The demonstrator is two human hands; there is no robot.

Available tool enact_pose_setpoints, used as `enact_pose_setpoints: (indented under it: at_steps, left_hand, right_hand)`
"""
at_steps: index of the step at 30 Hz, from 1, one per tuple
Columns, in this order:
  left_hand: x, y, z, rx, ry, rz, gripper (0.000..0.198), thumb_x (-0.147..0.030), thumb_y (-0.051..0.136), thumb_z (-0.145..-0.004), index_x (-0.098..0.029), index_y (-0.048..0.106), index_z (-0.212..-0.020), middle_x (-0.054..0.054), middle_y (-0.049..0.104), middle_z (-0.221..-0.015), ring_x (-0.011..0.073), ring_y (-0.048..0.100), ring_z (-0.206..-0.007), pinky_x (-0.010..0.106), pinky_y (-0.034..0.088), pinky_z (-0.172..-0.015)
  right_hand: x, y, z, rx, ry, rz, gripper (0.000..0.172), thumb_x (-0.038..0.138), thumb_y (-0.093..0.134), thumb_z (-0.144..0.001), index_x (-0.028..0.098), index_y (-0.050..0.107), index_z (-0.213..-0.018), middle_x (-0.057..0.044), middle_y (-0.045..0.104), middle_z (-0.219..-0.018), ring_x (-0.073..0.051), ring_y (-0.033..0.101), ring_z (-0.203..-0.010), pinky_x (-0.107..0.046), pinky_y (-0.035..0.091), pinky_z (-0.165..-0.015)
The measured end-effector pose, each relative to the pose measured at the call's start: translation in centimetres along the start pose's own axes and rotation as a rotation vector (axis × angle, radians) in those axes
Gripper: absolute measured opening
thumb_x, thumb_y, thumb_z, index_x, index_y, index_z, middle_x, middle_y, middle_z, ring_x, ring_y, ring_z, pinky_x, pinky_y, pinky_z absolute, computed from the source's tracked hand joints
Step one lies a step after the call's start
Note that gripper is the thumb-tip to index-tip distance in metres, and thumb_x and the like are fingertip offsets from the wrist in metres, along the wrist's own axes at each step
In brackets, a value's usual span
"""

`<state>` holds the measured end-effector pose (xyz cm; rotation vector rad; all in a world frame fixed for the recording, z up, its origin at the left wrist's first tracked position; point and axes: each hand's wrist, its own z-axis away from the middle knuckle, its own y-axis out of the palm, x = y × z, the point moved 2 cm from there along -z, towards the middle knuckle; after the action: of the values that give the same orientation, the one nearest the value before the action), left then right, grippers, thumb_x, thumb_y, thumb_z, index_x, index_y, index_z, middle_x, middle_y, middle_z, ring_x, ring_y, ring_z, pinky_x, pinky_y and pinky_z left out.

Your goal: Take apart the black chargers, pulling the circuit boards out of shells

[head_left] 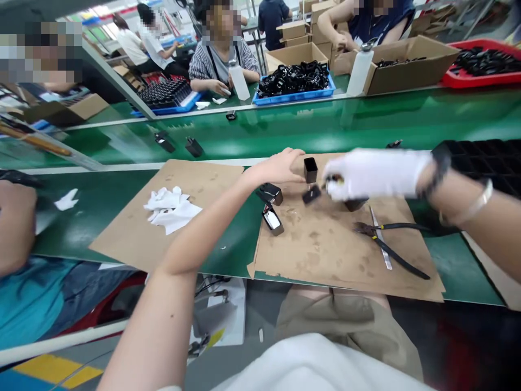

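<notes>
My bare left hand [280, 165] reaches over the cardboard with its fingers stretched out, beside an upright, open-topped black plastic housing [310, 170]; whether it touches the housing is unclear. My right hand [362, 175], in a white glove and blurred by motion, has its fingers closed around something dark with a brassy glint. A small blurred black piece [312, 194] shows just left of the glove. Below my left hand lie a black housing [272, 193] and an open black case with a white insert [272, 220]. Another dark case [356, 204] is partly hidden under the glove.
Black-handled cutting pliers [368, 229] lie across metal tweezers [381, 239] on the cardboard sheet [309, 255]. White gloves [171, 209] rest on the left sheet. A green conveyor [252, 133] carries several black parts. Black trays [480, 163] stand at right. Co-workers sit beyond and at left.
</notes>
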<state>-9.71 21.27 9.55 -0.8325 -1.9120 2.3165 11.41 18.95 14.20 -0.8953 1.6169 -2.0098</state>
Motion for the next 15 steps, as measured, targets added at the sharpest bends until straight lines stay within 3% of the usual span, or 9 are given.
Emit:
enact_pose_setpoints:
  at_steps: [2,4,6,8,11,15]
  left_hand:
    - [-0.4,0.1,-2.3,0.047,0.003,-0.092,0.09,-0.042,0.078,-0.078,-0.018,0.039,-0.155,0.021,0.048,-0.153,0.0418,0.048,-0.142,0.058,0.038,-0.116]
    - [-1.0,0.6,-3.9,0.096,0.029,-0.174,0.084,-0.037,0.078,-0.077,-0.021,0.044,-0.152,0.019,0.054,-0.148,0.0408,0.054,-0.134,0.056,0.043,-0.111]
    - [-1.6,1.0,-4.8,0.136,0.073,-0.239,0.067,-0.028,0.077,-0.075,-0.02,0.058,-0.139,0.016,0.061,-0.137,0.0371,0.059,-0.125,0.049,0.048,-0.106]
    - [-2.2,0.7,-4.8,0.134,0.11,-0.283,0.055,-0.026,0.079,-0.073,-0.017,0.066,-0.125,0.014,0.065,-0.126,0.0349,0.062,-0.118,0.043,0.05,-0.101]
    - [-3.7,-0.9,-2.7,0.025,0.172,-0.246,0.047,-0.035,0.083,-0.073,-0.017,0.068,-0.114,0.012,0.063,-0.118,0.0337,0.064,-0.11,0.042,0.05,-0.099]
    - [-7.1,-2.9,4.1,-0.178,0.292,-0.003,0.033,-0.043,0.081,-0.079,-0.021,0.067,-0.099,0.006,0.064,-0.1,0.0304,0.066,-0.101,0.044,0.049,-0.099]
  right_hand:
    - [3.5,3.4,3.8,0.077,0.005,0.202,0.02,0.024,0.058,-0.087,0.013,0.075,-0.093,-0.015,0.077,-0.088,-0.031,0.075,-0.083,-0.035,0.051,-0.069]
    - [5.7,6.8,6.7,0.18,0.101,0.202,0.021,0.024,0.056,-0.09,0.014,0.072,-0.099,-0.018,0.075,-0.096,-0.033,0.075,-0.088,-0.036,0.051,-0.069]
    - [6.4,8.8,8.5,0.199,0.188,0.185,0.028,0.031,0.052,-0.095,0.013,0.071,-0.106,-0.02,0.074,-0.099,-0.034,0.075,-0.089,-0.037,0.051,-0.069]
    - [5.9,9.1,9.5,0.131,0.228,0.198,0.037,0.038,0.047,-0.099,0.013,0.069,-0.116,-0.02,0.072,-0.103,-0.034,0.073,-0.089,-0.038,0.051,-0.069]
    - [4.4,8.4,10.1,0.063,0.062,0.193,0.034,0.03,0.057,-0.094,0.023,0.069,-0.124,-0.016,0.068,-0.119,-0.033,0.071,-0.099,-0.039,0.054,-0.076]
    - [3.7,8.6,9.8,0.118,-0.28,0.043,0.05,0.012,0.07,-0.079,0.033,0.073,-0.125,-0.009,0.061,-0.141,-0.027,0.067,-0.114,-0.038,0.053,-0.095]
